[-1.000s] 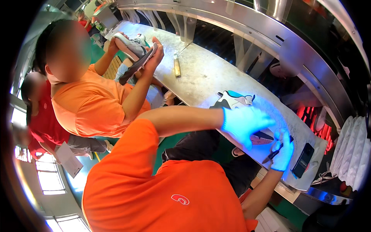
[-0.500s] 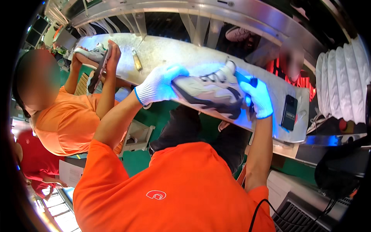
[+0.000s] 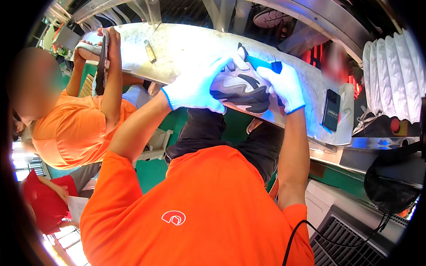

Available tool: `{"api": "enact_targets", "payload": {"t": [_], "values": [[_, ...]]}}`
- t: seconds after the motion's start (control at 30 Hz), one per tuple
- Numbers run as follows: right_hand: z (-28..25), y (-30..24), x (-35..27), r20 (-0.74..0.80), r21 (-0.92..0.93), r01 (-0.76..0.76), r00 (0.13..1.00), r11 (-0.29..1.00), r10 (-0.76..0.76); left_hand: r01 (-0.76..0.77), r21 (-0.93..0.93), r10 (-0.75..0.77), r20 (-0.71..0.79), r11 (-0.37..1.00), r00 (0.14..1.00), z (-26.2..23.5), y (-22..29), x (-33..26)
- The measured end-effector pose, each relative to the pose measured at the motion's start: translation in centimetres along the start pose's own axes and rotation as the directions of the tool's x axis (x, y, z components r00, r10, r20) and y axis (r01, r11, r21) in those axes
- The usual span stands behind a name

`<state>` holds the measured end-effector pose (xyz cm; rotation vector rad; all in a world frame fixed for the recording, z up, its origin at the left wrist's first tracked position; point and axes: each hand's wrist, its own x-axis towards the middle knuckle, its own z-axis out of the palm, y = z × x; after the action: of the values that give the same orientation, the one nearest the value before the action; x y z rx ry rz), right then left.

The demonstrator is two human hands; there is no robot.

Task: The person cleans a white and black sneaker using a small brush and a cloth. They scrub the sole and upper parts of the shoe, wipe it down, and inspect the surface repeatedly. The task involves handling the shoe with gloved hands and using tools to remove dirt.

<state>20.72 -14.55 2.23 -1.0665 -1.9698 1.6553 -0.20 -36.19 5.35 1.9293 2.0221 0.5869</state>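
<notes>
While a grey, white and black sneaker (image 3: 239,86) is held just above the pale tabletop (image 3: 186,48), the gloved left hand (image 3: 195,91) grips its heel end and the gloved right hand (image 3: 284,84) clasps its toe end; a dark phone (image 3: 331,111) lies to the right, and a co-worker's hand (image 3: 111,37) holds another shoe (image 3: 91,48) at far left

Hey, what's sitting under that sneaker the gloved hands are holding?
Under the sneaker lies the pale worn workbench, with the person's dark trousers below its near edge. The left hand and right hand cover both ends, so any contact with the bench is hidden.
</notes>
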Motion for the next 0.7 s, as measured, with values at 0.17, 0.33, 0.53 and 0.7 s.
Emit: {"api": "enact_targets", "payload": {"t": [0.17,0.33,0.53,0.7], "values": [[-0.4,0.4,0.1,0.014,-0.005,-0.003,1.000,1.000,0.003,-0.043,-0.065,0.038,-0.067,0.997,0.997,1.4,1.0,2.4],[-0.6,1.5,0.1,-0.069,0.187,0.030,0.997,0.982,-0.017,0.043,0.158,-0.041,-0.013,0.986,0.999,3.7,2.6,3.4],[-0.7,1.4,0.6,-0.327,0.761,0.266,0.945,0.591,-0.005,0.034,0.182,-0.039,0.023,0.983,0.999,3.4,2.9,3.8],[0.8,1.5,1.5,-0.290,0.690,0.210,0.957,0.693,-0.002,0.083,0.172,-0.088,0.021,0.982,0.996,2.4,3.4,2.8]]}}
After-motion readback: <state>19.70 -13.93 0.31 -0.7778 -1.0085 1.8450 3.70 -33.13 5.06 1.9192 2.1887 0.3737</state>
